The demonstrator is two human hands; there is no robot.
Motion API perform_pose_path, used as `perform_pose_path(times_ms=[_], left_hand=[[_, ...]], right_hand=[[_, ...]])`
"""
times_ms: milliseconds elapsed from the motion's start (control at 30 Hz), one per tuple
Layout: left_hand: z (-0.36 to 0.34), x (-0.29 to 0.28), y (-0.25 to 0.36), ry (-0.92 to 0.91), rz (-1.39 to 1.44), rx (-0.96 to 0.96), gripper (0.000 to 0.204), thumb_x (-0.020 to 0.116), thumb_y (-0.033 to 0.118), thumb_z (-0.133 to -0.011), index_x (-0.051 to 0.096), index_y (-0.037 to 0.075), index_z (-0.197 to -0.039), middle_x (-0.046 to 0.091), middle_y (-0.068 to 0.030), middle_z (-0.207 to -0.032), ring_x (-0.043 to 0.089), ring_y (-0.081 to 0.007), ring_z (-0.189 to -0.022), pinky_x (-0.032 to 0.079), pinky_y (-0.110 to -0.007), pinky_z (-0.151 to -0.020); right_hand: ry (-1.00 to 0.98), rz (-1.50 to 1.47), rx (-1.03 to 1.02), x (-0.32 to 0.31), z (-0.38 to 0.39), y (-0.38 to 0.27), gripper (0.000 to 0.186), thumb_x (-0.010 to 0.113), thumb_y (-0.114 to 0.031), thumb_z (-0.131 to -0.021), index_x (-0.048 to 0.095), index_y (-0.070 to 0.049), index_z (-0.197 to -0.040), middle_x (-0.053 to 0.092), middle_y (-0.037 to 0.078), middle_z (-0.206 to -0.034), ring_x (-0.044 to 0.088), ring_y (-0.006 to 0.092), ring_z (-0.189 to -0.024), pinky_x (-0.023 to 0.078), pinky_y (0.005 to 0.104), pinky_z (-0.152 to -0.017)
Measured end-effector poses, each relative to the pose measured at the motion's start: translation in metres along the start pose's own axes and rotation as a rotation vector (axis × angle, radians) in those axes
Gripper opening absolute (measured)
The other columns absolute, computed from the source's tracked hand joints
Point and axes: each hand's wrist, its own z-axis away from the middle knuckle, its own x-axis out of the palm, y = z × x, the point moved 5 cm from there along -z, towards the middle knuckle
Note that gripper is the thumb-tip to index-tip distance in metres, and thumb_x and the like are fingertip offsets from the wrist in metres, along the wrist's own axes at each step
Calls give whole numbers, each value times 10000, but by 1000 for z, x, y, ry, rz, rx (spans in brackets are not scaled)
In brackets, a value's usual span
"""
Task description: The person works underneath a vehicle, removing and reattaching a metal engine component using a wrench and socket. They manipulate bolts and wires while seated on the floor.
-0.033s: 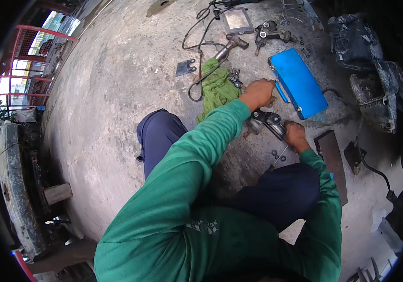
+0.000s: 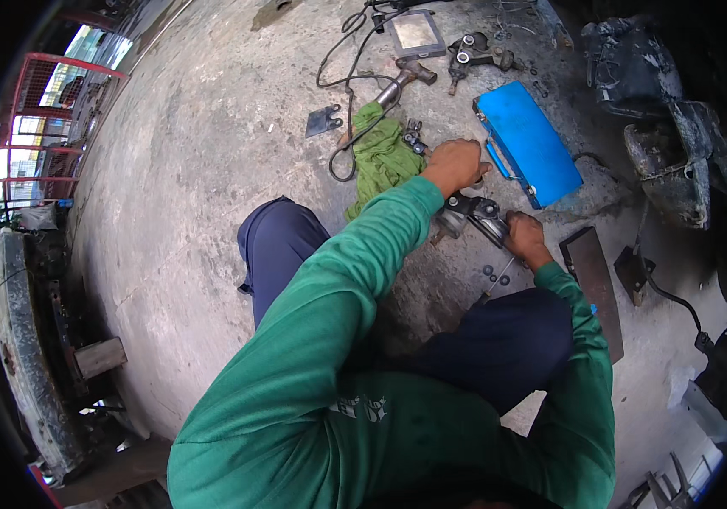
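My left hand [image 2: 457, 163] is closed above a black metal jointed part [image 2: 478, 210], between the green cloth [image 2: 380, 161] and the blue metal case [image 2: 526, 140]; what its fingers hold is hidden. My right hand [image 2: 526, 233] grips the right end of the jointed part, which rests low over the concrete floor. A long thin screwdriver-like tool [image 2: 496, 282] and small black washers [image 2: 491, 271] lie just below it, near my right knee. A dark flat steel plate [image 2: 592, 280] lies to the right of my right hand.
A hammer [image 2: 414, 72], a looped cable [image 2: 346, 85], a clear-lidded box [image 2: 414, 34], suspension joints [image 2: 474, 55] and a small plate [image 2: 322, 120] lie ahead on the concrete [image 2: 176, 170]. Grimy parts [image 2: 635, 72] are at right, a worn metal beam [image 2: 24, 339] at left.
The whole view has shifted slightly, with floor objects appearing a little further up and left. My hands keep about the same hold and place relative to the jointed part.
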Motion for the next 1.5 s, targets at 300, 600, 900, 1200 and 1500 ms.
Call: perform_pose_path(times_ms=[300,600,900,1200,1500], left_hand=[[2,-13,-91,540,984,-73,236,696,41,-775,704,-19,-1003,724,-173,-921,708,-300,-808,560,-370,-775],[59,94,-118,36,1309,-636,421,807,355,-846,721,-57,-862,697,-113,-737,657,-192,-648,504,-353,-535],[41,63,-139,8,867,-326,445,815,360,-848,724,-76,-845,676,-109,-702,605,-188,-561,474,-348,-530],[27,37,-106,-29,616,-71,526,871,359,-752,723,-113,-930,714,-179,-755,686,-261,-646,534,-402,-638],[45,48,-106,30,1375,-503,205,784,138,-853,714,-21,-963,693,-57,-748,594,-112,-571,465,-257,-531]], right_hand=[[10,-471,-141,-139,-39,-55,322,632,-107,-840,629,-28,-1152,651,248,-962,647,411,-999,491,483,-843],[-77,172,-272,-128,-84,-114,259,660,-137,-877,690,-48,-1119,715,180,-1061,680,378,-1031,539,494,-893],[-129,84,-322,-132,-82,-120,184,664,-152,-883,666,-19,-1011,705,203,-976,673,398,-993,538,494,-856],[-175,104,-115,-133,-71,-106,292,672,-303,-910,705,-16,-951,706,206,-931,677,403,-940,534,508,-831],[-241,21,-78,-113,-59,-80,338,653,-341,-928,706,-14,-994,701,238,-980,663,418,-982,520,506,-866]])
